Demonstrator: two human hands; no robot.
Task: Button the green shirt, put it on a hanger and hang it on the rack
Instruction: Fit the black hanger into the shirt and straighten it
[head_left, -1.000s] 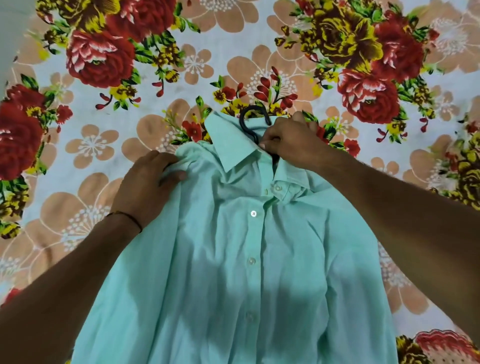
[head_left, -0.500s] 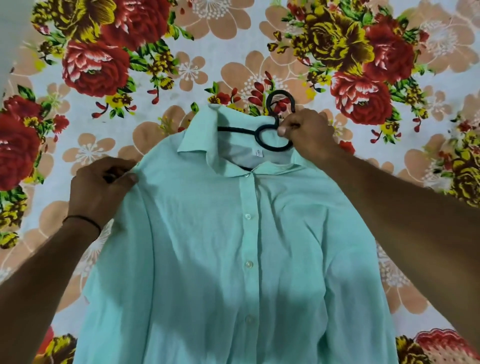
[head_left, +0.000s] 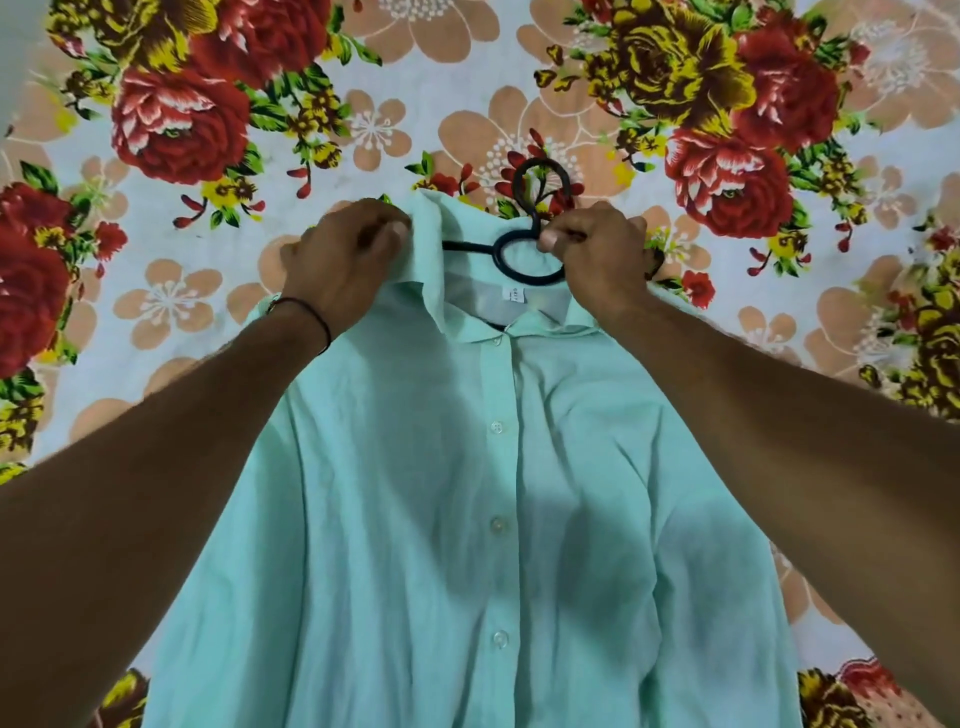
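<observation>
The green shirt lies face up on a flowered bedsheet, its front placket buttoned. A black hanger sits inside the neck opening, with its hook and ring sticking out above the collar. My left hand pinches the left side of the collar. My right hand grips the hanger's ring at the right side of the collar. The hanger's arms are hidden under the fabric.
The flowered bedsheet spreads on all sides of the shirt. No rack is in view.
My left hand has moved from the shirt's left shoulder up to the collar. My right hand stays on the hanger ring.
</observation>
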